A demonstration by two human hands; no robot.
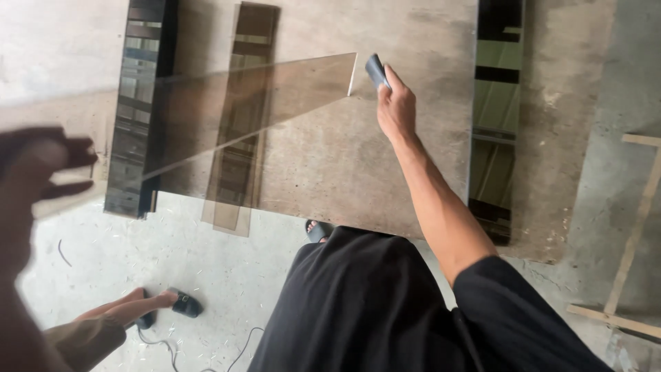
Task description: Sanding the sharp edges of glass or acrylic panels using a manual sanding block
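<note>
A long, thin sheet of brown-tinted clear glass hangs in the air over the grey concrete slab table, tilted, its far corner up near the right hand and its near end running down toward the left hand. The right hand is closed around a small dark grey block, thumb and fingers pinching it, with the block's end pressed just beside the pane's pale cut corner. The left hand is a blur at the frame's edge, fingers spread about the lower end of the sheet; whether it truly grips the glass I cannot tell.

Such a pane looks stiff but brittle, slick on its faces and sharp along the cut edges, and probably heavier than its thinness suggests. I would judge it best held by the two short ends, palms under the edge, never by a corner.

Dark glass strips lie on the table to the left, another dark strip to the right. A sandalled foot stands on the floor below.
</note>
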